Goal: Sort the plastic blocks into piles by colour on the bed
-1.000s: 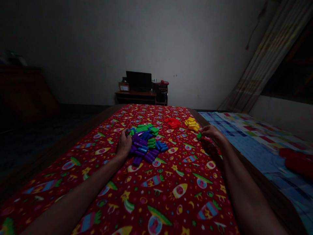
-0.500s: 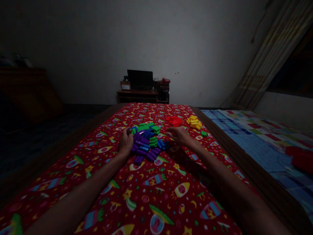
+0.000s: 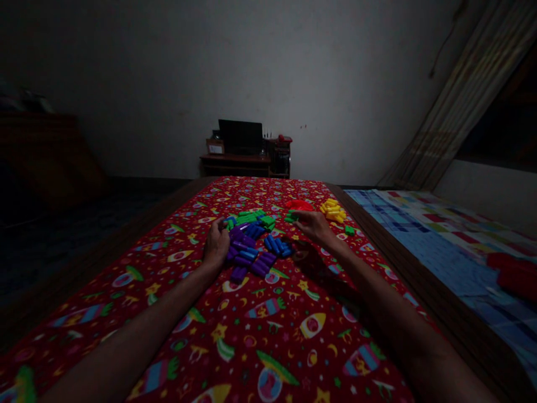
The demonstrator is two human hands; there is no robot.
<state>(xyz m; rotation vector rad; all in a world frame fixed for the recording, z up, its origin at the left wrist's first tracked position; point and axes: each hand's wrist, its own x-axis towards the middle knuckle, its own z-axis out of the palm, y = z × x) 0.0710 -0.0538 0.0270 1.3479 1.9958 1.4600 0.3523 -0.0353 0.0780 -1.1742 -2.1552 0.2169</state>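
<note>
My right hand is raised to the right of a mixed pile, its fingertips pinching a green plastic block with ridged, tube-like sides. My left hand rests curled against the pile's left edge; whatever its fingers hold is hidden. Between the hands lie purple blocks, blue blocks and more green blocks. Just behind the held block is a group of red blocks, partly covered by it and my hand.
Yellow blocks form a heap at the right, with a single green piece nearer me. All lie on a red patterned cloth. Beyond its far end stands a low desk with a dark monitor. A checkered mat lies right.
My right hand has picked a green block from the pile's right side and moved it up and to the right. My left hand has barely moved.
</note>
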